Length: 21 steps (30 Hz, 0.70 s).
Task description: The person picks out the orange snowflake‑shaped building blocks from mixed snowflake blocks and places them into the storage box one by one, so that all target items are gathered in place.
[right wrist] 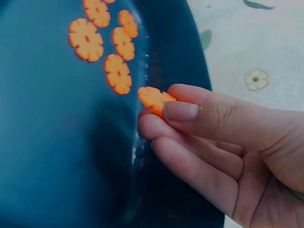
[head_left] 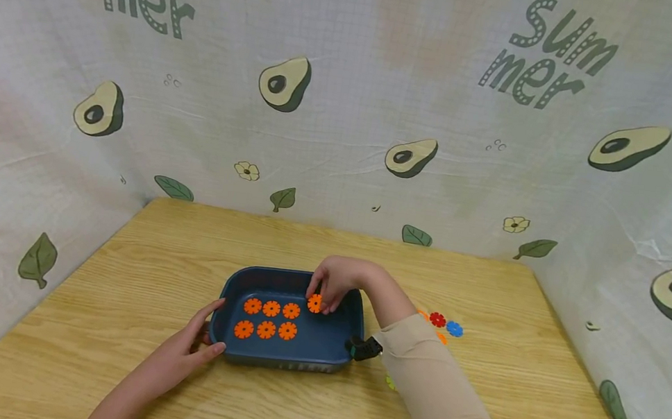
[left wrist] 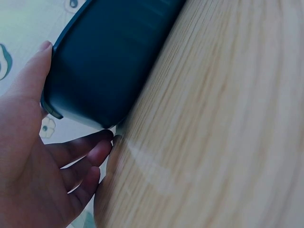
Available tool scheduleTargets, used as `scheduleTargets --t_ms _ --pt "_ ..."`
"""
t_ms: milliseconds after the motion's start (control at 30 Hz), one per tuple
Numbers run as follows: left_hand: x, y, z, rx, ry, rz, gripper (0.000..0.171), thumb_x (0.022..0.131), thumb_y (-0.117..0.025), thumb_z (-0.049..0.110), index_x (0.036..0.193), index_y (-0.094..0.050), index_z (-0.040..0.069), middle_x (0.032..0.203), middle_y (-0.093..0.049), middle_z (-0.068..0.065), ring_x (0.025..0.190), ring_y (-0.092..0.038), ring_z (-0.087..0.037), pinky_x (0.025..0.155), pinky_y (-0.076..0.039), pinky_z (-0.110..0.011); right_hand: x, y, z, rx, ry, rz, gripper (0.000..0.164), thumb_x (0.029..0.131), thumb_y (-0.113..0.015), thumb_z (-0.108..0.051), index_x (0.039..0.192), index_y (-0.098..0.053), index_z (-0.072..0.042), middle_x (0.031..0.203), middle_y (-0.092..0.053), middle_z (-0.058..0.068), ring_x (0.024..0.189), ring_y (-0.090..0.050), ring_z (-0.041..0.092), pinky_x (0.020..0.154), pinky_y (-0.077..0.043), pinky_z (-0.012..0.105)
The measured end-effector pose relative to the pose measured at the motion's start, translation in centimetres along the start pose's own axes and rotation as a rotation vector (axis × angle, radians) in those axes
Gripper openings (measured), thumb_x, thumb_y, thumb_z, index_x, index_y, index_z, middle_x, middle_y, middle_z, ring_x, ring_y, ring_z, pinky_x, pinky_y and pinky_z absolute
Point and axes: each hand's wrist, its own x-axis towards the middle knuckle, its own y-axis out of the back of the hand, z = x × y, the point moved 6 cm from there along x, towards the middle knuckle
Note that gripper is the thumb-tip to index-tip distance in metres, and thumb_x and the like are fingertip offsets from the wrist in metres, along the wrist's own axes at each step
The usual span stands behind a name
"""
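Observation:
A dark blue tray (head_left: 317, 359) lies on the table with several orange notched discs (head_left: 270, 308) in two rows on its floor. My right hand (head_left: 336, 283) is over the tray's far right part, pinching one more orange notched disc (right wrist: 153, 97) between thumb and fingers, as the right wrist view shows up close. At the tray's left end, my left hand (head_left: 188, 345) holds the side. Its thumb (left wrist: 40, 66) lies against the rim in the left wrist view, while the other fingers bend in beside the tray's lower edge, near the tabletop.
Right of the tray, partly behind the beige sleeve (head_left: 433, 389), lie a red disc (head_left: 438, 319), a blue disc (head_left: 454, 329), some orange ones and a yellow-green disc (head_left: 391, 382). A black device (head_left: 364, 348) sits by the sleeve. Printed cloth (head_left: 338, 189) surrounds the wooden table (head_left: 179, 253).

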Motion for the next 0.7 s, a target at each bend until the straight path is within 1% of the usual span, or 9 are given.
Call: scheduleTargets --t_ms 167,367,700 --pt "-0.1 0.0 0.0 0.001 0.002 -0.002 0.071 0.095 -0.065 0.029 0.153 -0.024 0.022 0.098 -0.053 -0.005 0.083 -0.049 -0.017 0.068 -0.039 -0.027 0.5 -0.4 0.0 -0.018 -0.051 -0.018 0.030 0.084 -0.067 0.012 0.111 -0.070 -0.003 0.080 -0.072 0.011 0.072 -0.070 0.026 0.076 -0.055 0.045" --pt "-0.1 0.1 -0.1 -0.001 -0.003 -0.005 0.070 0.096 -0.065 0.030 0.153 -0.024 0.024 0.100 -0.053 -0.005 0.087 -0.050 -0.017 0.069 -0.040 -0.027 0.8 -0.7 0.0 -0.019 -0.072 -0.024 0.028 0.085 -0.068 0.011 0.109 -0.068 -0.003 0.081 -0.072 0.011 0.072 -0.070 0.026 0.075 -0.055 0.045" --pt "-0.1 0.1 0.0 0.010 -0.012 0.003 0.071 0.095 -0.065 0.029 0.153 -0.025 0.024 0.099 -0.053 -0.005 0.085 -0.050 -0.017 0.068 -0.039 -0.027 1.5 -1.7 0.1 -0.038 -0.130 -0.108 0.024 0.087 -0.065 0.010 0.107 -0.063 -0.004 0.084 -0.072 0.014 0.070 -0.070 0.027 0.077 -0.054 0.047"
